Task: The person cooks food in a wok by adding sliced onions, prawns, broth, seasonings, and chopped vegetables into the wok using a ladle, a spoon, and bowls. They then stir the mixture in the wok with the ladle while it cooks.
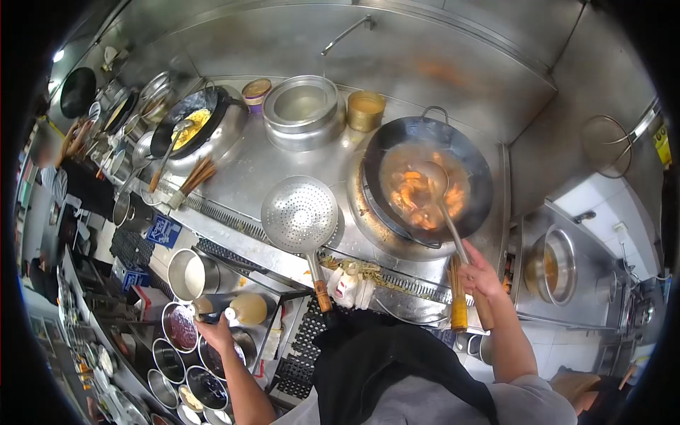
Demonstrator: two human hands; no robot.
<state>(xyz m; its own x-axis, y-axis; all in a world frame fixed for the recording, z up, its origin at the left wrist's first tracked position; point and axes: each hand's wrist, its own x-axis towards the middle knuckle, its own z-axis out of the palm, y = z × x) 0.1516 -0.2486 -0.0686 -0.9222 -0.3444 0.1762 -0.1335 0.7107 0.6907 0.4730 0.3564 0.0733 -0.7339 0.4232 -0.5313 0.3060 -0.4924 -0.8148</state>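
Note:
My right hand (481,273) is closed around the handle of a long ladle (451,225). The ladle's bowl rests in a black wok (479,156), among orange-red pieces of food (411,190), perhaps shrimp, in steaming brownish liquid. Off to the left, my left hand (217,333) grips a dark bottle (212,304) near its capped end; its fingers are partly hidden. Right beside that bottle lies another bottle (249,309) with yellowish contents and a white cap. A perforated strainer (299,212) with a wooden handle lies between my hands, across the stove's front edge.
Behind stand a metal pot (273,127) and a brass-coloured container (366,112). A second wok (216,117) holds yellow food and a ladle. Seasoning bowls (170,360) cluster at lower left. A bamboo brush (459,312) hangs by my right hand. Another person (78,170) stands far left.

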